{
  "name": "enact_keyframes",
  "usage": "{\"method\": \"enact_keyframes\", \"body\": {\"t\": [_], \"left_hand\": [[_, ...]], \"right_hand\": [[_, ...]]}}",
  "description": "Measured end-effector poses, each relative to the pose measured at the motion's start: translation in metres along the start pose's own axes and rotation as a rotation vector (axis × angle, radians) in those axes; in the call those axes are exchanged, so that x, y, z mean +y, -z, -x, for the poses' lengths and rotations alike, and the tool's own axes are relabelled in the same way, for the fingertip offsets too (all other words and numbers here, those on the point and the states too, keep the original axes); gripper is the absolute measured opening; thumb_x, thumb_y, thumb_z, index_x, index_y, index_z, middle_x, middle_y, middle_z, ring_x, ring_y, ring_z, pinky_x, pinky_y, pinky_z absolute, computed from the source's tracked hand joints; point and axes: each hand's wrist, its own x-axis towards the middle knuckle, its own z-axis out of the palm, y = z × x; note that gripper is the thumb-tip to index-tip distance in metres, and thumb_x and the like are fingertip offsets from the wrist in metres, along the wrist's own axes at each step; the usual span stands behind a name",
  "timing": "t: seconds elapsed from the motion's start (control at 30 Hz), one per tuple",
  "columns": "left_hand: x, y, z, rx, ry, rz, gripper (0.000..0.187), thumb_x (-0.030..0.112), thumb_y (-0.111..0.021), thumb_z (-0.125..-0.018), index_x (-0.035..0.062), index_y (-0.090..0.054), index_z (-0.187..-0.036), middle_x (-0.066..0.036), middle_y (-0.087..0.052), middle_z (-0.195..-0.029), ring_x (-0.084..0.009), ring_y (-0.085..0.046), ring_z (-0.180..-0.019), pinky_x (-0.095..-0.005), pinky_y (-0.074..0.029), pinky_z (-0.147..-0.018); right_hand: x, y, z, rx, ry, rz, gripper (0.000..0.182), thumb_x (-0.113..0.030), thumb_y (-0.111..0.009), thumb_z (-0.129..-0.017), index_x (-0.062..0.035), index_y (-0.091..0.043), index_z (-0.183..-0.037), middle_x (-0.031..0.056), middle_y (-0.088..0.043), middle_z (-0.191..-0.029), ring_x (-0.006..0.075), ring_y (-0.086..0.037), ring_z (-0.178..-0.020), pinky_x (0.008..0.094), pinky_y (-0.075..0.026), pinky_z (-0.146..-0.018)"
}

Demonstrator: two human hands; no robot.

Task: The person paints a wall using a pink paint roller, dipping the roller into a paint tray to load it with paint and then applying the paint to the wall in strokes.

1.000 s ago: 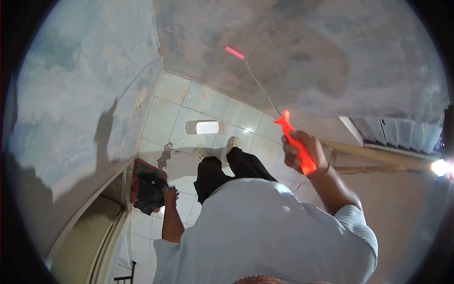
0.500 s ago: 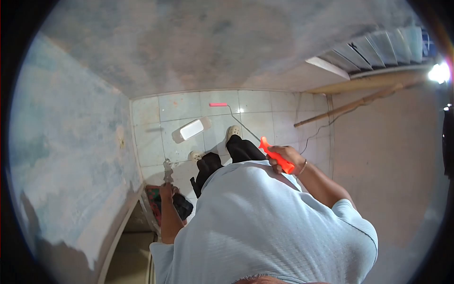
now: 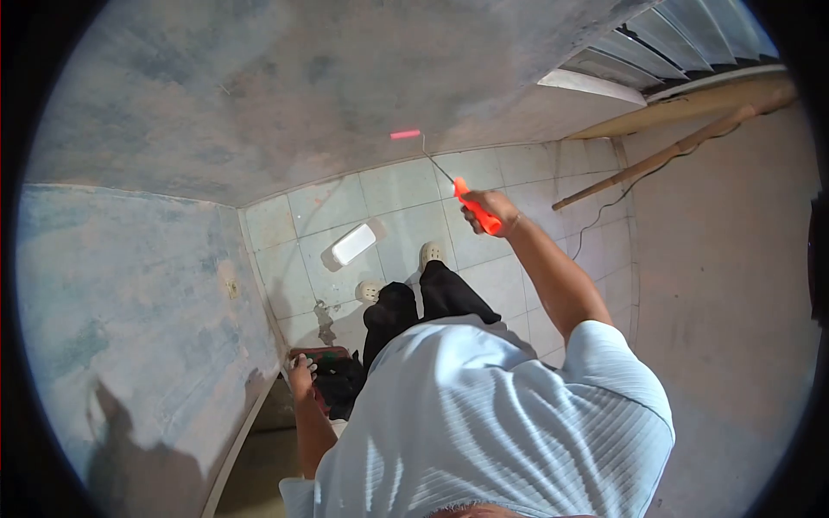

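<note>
My right hand point(image 3: 490, 212) is wrapped round the orange handle of a small paint roller point(image 3: 477, 210). The roller's thin metal rod runs up and left to a pink sleeve point(image 3: 405, 134), which is at the lower part of the wall ahead; whether it touches cannot be made out. On the left, my left hand point(image 3: 301, 378) is low beside the left wall, near a dark bundle point(image 3: 342, 380) on the floor. Its fingers are small and partly hidden, and what they hold, if anything, is unclear. A white tray point(image 3: 353, 245) lies on the tiles before my feet.
A mottled grey wall point(image 3: 319, 78) rises ahead, and a bluish wall point(image 3: 129, 285) stands on the left. At the right a wooden pole point(image 3: 648, 173) leans with a cable beside it, below a louvred window point(image 3: 665, 43). A low opening point(image 3: 259, 470) is at the lower left.
My right hand has moved forward and up with the roller, and its pink sleeve has risen from over the floor tiles to the wall. My left hand has shifted slightly down in view.
</note>
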Motion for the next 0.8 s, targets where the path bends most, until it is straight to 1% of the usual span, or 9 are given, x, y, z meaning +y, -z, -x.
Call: {"method": "enact_keyframes", "body": {"t": [0.13,0.17,0.23,0.3,0.4,0.47,0.57,0.67,0.8], "left_hand": [[0.012,-0.018,0.055,-0.032,-0.168,-0.060,0.023,0.025,-0.054,-0.095,0.0087,-0.057,-0.111,-0.002,-0.060,-0.083,-0.0091,-0.055,-0.064,-0.0242,-0.043,-0.052],[0.010,-0.023,0.074,-0.044,-0.256,-0.047,0.026,0.023,-0.056,-0.093,0.0049,-0.057,-0.111,-0.003,-0.060,-0.083,-0.0105,-0.056,-0.065,-0.0253,-0.047,-0.055],[0.005,-0.033,0.103,-0.004,-0.193,-0.273,0.030,0.022,-0.058,-0.091,-0.0004,-0.057,-0.111,-0.007,-0.061,-0.084,-0.0140,-0.059,-0.068,-0.0272,-0.051,-0.060],[-0.031,-0.035,0.108,0.038,-0.161,-0.292,0.032,0.022,-0.058,-0.090,-0.0019,-0.057,-0.111,-0.008,-0.061,-0.085,-0.0156,-0.061,-0.069,-0.0285,-0.052,-0.062],[-0.083,-0.036,0.133,0.036,-0.041,-0.356,0.034,0.021,-0.058,-0.089,-0.0028,-0.056,-0.112,-0.010,-0.062,-0.087,-0.0176,-0.063,-0.071,-0.0298,-0.052,-0.062],[-0.089,-0.048,0.139,0.008,-0.001,-0.370,0.034,0.022,-0.058,-0.089,-0.0022,-0.056,-0.113,-0.011,-0.063,-0.089,-0.0180,-0.064,-0.071,-0.0296,-0.051,-0.060],[-0.109,-0.069,0.144,0.039,0.148,-0.259,0.035,0.025,-0.059,-0.089,0.0001,-0.054,-0.113,-0.010,-0.063,-0.092,-0.0173,-0.064,-0.070,-0.0285,-0.046,-0.054],[-0.100,-0.101,0.147,0.036,0.121,-0.236,0.033,0.025,-0.059,-0.089,0.0014,-0.055,-0.112,-0.009,-0.063,-0.092,-0.0169,-0.064,-0.071,-0.0289,-0.046,-0.055],[-0.064,-0.138,0.151,0.019,-0.047,-0.286,0.032,0.024,-0.059,-0.090,0.0012,-0.056,-0.111,-0.010,-0.063,-0.095,-0.0154,-0.063,-0.074,-0.0283,-0.047,-0.059]], "right_hand": [[-0.008,0.011,-0.109,-0.068,-0.032,-0.017,0.018,-0.021,-0.061,-0.086,-0.0054,-0.053,-0.091,0.0066,-0.054,-0.066,0.0151,-0.050,-0.049,0.0299,-0.039,-0.040],[-0.010,0.015,-0.146,-0.054,-0.060,0.007,0.017,-0.020,-0.061,-0.086,-0.0062,-0.053,-0.091,0.0065,-0.053,-0.064,0.0148,-0.048,-0.047,0.0296,-0.037,-0.040],[0.001,0.020,-0.212,-0.005,-0.084,0.021,0.017,-0.019,-0.062,-0.085,-0.0061,-0.054,-0.091,0.0074,-0.055,-0.064,0.0156,-0.049,-0.047,0.0300,-0.037,-0.040],[0.021,0.020,-0.252,0.038,-0.059,-0.021,0.017,-0.017,-0.063,-0.083,-0.0034,-0.055,-0.088,0.0093,-0.057,-0.065,0.0184,-0.053,-0.048,0.0318,-0.039,-0.041],[0.035,0.020,-0.239,0.005,0.010,-0.038,0.018,-0.017,-0.063,-0.083,-0.0005,-0.056,-0.084,0.0102,-0.058,-0.065,0.0200,-0.053,-0.047,0.0334,-0.040,-0.041],[0.027,0.026,-0.156,0.056,0.042,-0.044,0.023,-0.017,-0.065,-0.083,0.0028,-0.058,-0.075,0.0122,-0.058,-0.063,0.0223,-0.056,-0.049,0.0345,-0.043,-0.044],[-0.011,0.036,-0.024,0.022,-0.009,-0.091,0.021,-0.017,-0.064,-0.084,0.0028,-0.057,-0.081,0.0100,-0.056,-0.066,0.0192,-0.054,-0.050,0.0327,-0.045,-0.045],[-0.031,0.036,-0.032,-0.003,0.016,-0.041,0.020,-0.016,-0.062,-0.084,0.0028,-0.057,-0.085,0.0095,-0.056,-0.067,0.0184,-0.054,-0.050,0.0321,-0.045,-0.046],[0.007,0.033,-0.200,-0.049,-0.033,-0.081,0.017,-0.014,-0.061,-0.083,0.0023,-0.056,-0.083,0.0117,-0.057,-0.065,0.0214,-0.055,-0.051,0.0334,-0.045,-0.046]]}}
